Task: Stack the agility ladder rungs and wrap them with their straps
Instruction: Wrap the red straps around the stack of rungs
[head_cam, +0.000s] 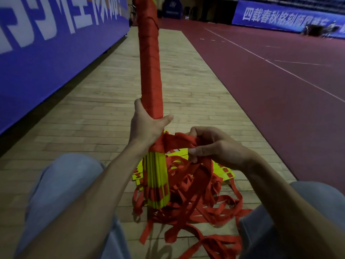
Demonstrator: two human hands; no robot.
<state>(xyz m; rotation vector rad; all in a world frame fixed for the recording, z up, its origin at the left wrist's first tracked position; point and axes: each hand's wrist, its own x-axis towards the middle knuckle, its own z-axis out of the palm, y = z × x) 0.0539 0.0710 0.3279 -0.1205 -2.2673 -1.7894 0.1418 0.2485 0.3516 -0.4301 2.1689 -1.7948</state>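
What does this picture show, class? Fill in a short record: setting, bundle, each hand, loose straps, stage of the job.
setting: wooden floor beside a blue banner
bundle: stacked rungs, yellow, held upright, upper length wrapped in red
left hand: grips the wrapped part of the bundle
right hand: pinches the strap leading off the bundle
loose straps: tangled heap on the floor
stage: lower end not yet wrapped

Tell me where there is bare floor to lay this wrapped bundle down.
Bare wood floor lies left of the bundle, between the blue banner and the left knee. More lies ahead, bordered by the maroon court. Between the knees it is crowded: loose straps and flat yellow rungs.
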